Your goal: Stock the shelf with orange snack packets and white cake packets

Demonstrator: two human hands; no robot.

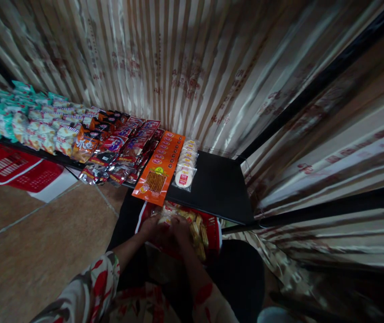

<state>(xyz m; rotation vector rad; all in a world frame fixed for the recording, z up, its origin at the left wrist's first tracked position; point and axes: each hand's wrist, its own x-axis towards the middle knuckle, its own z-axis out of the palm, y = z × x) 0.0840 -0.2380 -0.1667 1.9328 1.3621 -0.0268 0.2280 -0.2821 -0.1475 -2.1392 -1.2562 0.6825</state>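
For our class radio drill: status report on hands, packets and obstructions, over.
Left hand and right hand at white packets, grip unclear. Gold packets beside right hand, in red container. Black shelf hides container's far side.

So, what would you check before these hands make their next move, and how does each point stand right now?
1. Both hands visible: ok. The bare left hand and bare right hand are close together over the red, white-edged container.
2. Grip on the small white-and-clear packets: cannot tell; too dim.
3. Shiny gold-wrapped snacks inside the container: ok, beside the right hand.
4. Round white crackers in clear wrappers lined up: ok, one overlapping row.
5. Flat orange packet fully on the long black shelf: not ok; its near end seems to overhang the front edge.
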